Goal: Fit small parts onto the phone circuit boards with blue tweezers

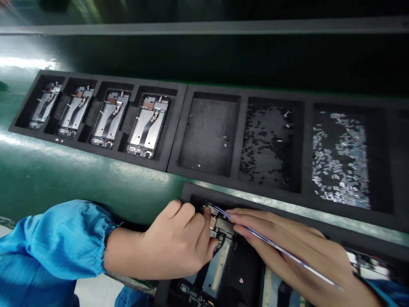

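An open phone frame [214, 268] lies in a black foam holder [243, 273] at the near edge. My left hand [174, 247], in a blue sleeve, is curled beside the phone's upper end, its fingertips pressing on the board there. My right hand [297, 251] grips thin silver tweezers [275, 245] whose tips reach the small parts at the phone's top [213, 212].
A black foam tray [96, 155] at the far left holds several open phone frames. To its right, another tray [243, 140] has a nearly bare pocket, one with small dark parts [266, 145] and one with small silver parts [341, 157]. Green belt surface [64, 175] lies between.
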### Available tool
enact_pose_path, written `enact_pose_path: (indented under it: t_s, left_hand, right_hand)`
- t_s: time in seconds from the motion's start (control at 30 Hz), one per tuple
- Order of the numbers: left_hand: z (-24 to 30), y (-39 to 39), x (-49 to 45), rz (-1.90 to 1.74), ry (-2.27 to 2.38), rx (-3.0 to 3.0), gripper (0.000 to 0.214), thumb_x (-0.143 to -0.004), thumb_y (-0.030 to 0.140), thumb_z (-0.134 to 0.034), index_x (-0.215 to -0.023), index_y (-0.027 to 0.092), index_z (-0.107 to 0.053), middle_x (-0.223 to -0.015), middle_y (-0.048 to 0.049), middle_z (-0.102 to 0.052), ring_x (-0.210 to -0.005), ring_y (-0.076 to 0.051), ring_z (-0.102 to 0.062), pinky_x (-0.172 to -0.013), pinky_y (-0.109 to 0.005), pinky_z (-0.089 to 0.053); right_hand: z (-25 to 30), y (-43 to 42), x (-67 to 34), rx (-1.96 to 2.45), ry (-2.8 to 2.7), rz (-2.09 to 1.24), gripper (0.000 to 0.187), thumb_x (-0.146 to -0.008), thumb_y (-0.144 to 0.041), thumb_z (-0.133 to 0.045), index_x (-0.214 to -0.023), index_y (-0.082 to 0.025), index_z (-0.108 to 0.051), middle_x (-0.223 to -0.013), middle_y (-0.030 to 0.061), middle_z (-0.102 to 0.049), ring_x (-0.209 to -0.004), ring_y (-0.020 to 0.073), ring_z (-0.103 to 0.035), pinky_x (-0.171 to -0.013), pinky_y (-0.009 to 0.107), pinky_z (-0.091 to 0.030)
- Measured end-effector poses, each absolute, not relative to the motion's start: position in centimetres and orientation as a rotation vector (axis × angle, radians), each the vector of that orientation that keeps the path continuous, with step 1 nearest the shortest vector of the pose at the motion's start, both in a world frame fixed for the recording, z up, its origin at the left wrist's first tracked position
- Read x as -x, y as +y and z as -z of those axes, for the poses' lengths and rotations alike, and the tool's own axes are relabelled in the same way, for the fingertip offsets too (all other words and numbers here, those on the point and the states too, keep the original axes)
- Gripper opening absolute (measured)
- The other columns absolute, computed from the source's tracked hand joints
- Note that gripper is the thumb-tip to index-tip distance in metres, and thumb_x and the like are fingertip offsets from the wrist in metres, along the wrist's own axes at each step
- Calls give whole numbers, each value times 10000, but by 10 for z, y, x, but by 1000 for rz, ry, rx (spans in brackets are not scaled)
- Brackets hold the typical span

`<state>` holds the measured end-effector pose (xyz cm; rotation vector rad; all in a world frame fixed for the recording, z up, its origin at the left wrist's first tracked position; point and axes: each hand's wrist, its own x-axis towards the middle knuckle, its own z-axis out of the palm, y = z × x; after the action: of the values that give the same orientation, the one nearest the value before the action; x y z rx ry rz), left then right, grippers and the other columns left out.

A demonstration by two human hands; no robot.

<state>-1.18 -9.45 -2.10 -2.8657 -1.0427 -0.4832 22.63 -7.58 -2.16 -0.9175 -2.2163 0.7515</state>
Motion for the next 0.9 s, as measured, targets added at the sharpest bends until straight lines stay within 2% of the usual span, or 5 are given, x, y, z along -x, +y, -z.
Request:
enact_pose_path:
  t_s: [0.23,0.37,0.57,0.77,0.9]
  left_hand:
    - [21,-95,12,440,-1034,2846,407,-991,310,-556,-1151,-34,-705,-790,-96,-659,-672,-227,-528,-559,-363,-348]
    - [20,-95,13,455,-1049,2837,397,-975,312,-578,-1128,-26,-718,-753,-88,-649,-635,-232,-529,-565,-376,-371]
    - [21,-96,13,447,-1083,2843,419,-962,332,-596,-1156,-23,-706,-757,-86,-638,-622,-244,-527,-575,-393,-371]
    - [17,-96,14,374,-1104,2866,457,-976,340,-549,-1239,-16,-667,-777,-78,-603,-660,-254,-511,-616,-406,-344]
    - [19,-96,15,335,-1129,2893,459,-982,328,-511,-1282,7,-647,-794,-80,-586,-696,-262,-490,-647,-407,-310]
  right_hand:
    - [5,-49,-221,907,-2324,-804,193,-1030,-150,-520,-1142,-232,-655,-1073,20,-766,-900,179,-755,-812,268,-648]
    - [3,-40,-221,912,-2333,-935,148,-1044,-195,-531,-1150,-229,-630,-998,11,-726,-796,138,-718,-650,234,-596]
    - [2,-44,-223,956,-2249,-924,120,-1027,-205,-575,-1122,-249,-635,-1004,4,-716,-797,126,-711,-703,220,-586]
    - [-7,-38,-254,1285,-2016,-658,108,-965,-318,-677,-1066,-305,-714,-973,15,-726,-758,174,-711,-649,284,-587]
    - [5,-16,-272,1270,-1859,-816,91,-974,-329,-651,-965,-257,-705,-889,28,-677,-603,131,-666,-520,256,-570]
